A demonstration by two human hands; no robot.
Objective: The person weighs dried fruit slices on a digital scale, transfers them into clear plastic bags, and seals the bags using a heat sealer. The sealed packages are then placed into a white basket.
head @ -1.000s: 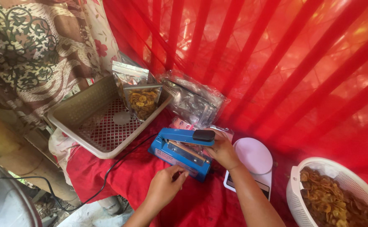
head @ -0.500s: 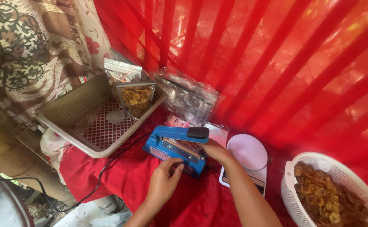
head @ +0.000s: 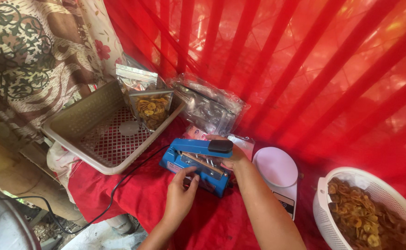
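Your left hand (head: 180,196) reached up from below, fingers curled against the front edge of the blue sealer (head: 197,163). Your right hand (head: 231,159) lay behind its raised arm, whether gripping I cannot tell. The sealer (hard plastic, black handle) sat on red cloth (head: 138,196) between a perforated tray (head: 102,139) and a round white scale (head: 277,169).

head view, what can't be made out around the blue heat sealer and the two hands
- Right hand: its fingers lie behind the blue heat sealer, under the raised arm; any pouch held there is hidden.
- Left hand: palm faces away; the fingertips meet the sealer's front, grip unclear.
- White basket of banana chips: cut off by the right and bottom edges.
- Kitchen scale: display too small, partly behind the right forearm.
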